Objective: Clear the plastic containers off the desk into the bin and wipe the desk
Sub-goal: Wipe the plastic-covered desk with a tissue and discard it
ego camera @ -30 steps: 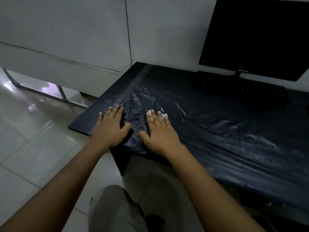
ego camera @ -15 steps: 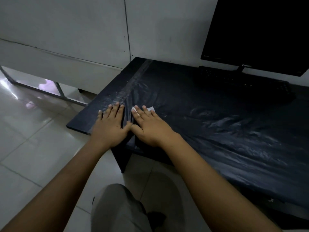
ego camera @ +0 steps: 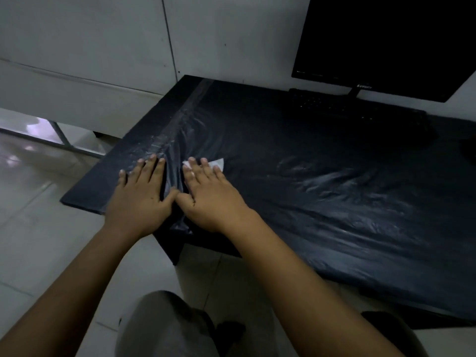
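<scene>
No containers are seen on the counter (ego camera: 334, 202); clearing is judged done, wiping underway. A white wipe (ego camera: 215, 164) is pressed flat under the right hand (ego camera: 208, 197), fingers spread; the left hand (ego camera: 141, 199) lies flat, open, near the counter's left edge.

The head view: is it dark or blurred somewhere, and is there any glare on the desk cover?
Head view: dim overall; pale glare streaks on the wrinkled black plastic cover; the monitor and keyboard merge into darkness; the right hand, left hand and white wipe stay fairly sharp.
</scene>
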